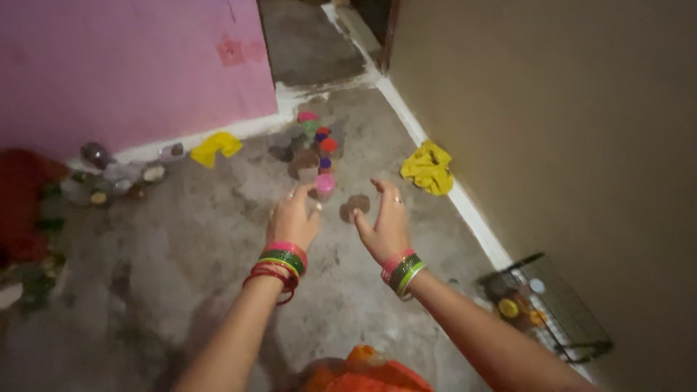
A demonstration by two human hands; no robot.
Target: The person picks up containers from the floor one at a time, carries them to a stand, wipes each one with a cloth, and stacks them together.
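My left hand (pixel 293 216) and my right hand (pixel 385 221) are stretched out side by side over a grey concrete floor, fingers apart, holding nothing. Both wrists carry red, green and pink bangles. Just beyond the fingertips stands a small jar with a pink lid (pixel 324 184), and a dark jar (pixel 355 205) lies between the hands. Farther on is a cluster of small jars (pixel 319 141) with red, pink, green and purple lids. The picture is blurred.
A yellow cloth (pixel 428 168) lies by the tan wall on the right, another yellow cloth (pixel 215 147) by the pink wall. Several jars and bags (pixel 116 176) sit at the left. A black wire basket (pixel 548 308) with items stands at the lower right.
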